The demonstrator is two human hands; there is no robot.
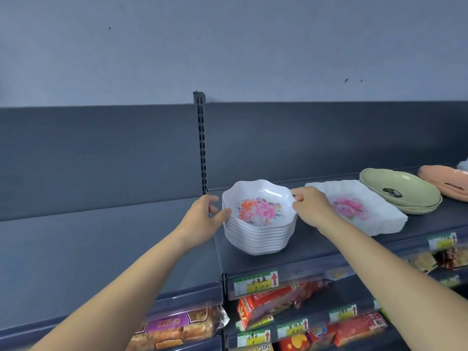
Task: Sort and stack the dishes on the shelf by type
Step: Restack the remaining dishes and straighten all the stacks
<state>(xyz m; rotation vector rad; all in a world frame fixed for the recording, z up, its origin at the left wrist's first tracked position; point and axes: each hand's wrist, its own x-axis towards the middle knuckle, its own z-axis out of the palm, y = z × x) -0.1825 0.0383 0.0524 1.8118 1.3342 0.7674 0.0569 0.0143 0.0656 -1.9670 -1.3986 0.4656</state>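
Observation:
A stack of several white scalloped bowls (258, 224) with a pink and orange flower print stands on the dark top shelf (291, 252). My left hand (202, 216) grips the stack's left rim, thumb against the top bowl. My right hand (311, 209) pinches the top bowl's right rim. To the right lies a stack of white rectangular floral plates (367, 206), partly hidden behind my right hand. Further right sit stacked green oval dishes (400, 191) and pink dishes (445, 183) at the frame's edge.
A slotted metal upright (201, 143) rises behind the bowls against the shelf's back panel. Left of it lies a lower bare shelf section (101, 249). Below hang price tags (255, 282) and shelves of snack boxes and bags (268, 302).

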